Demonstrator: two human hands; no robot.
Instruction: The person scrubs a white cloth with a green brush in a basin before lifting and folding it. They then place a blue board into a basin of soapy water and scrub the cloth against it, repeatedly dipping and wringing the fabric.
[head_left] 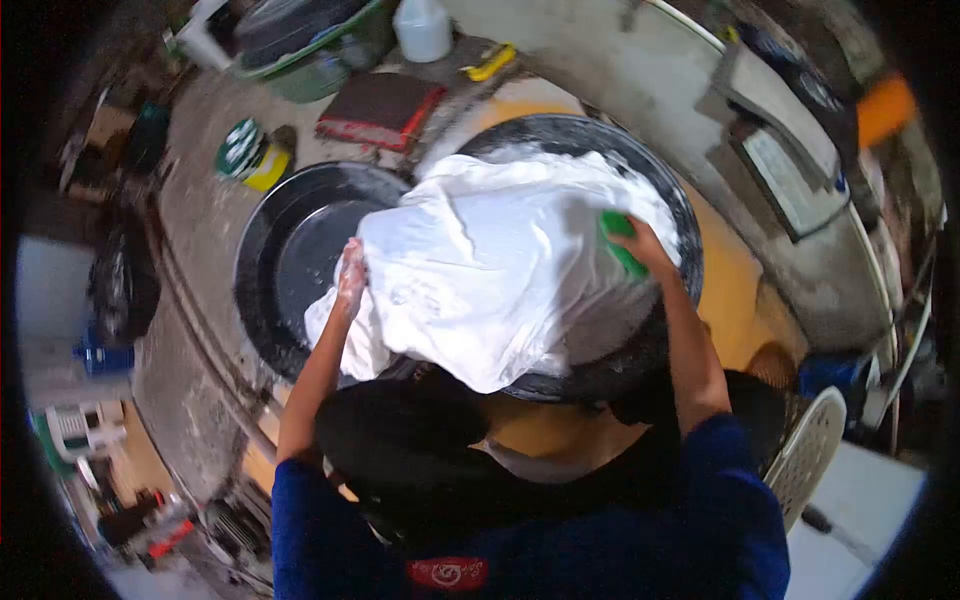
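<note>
White cloth lies between hands: left grip pinches it, right grip clasps green brush.

Head camera looks steeply down, close over the basins.

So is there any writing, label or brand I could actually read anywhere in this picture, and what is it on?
None can be read.
Red logo patch on the blue shirt: a white mark, too blurred to read.
Green and white packet on the concrete floor: print too small to read.
White jug: no legible label.
White cloth and green brush: no text shows.
</note>
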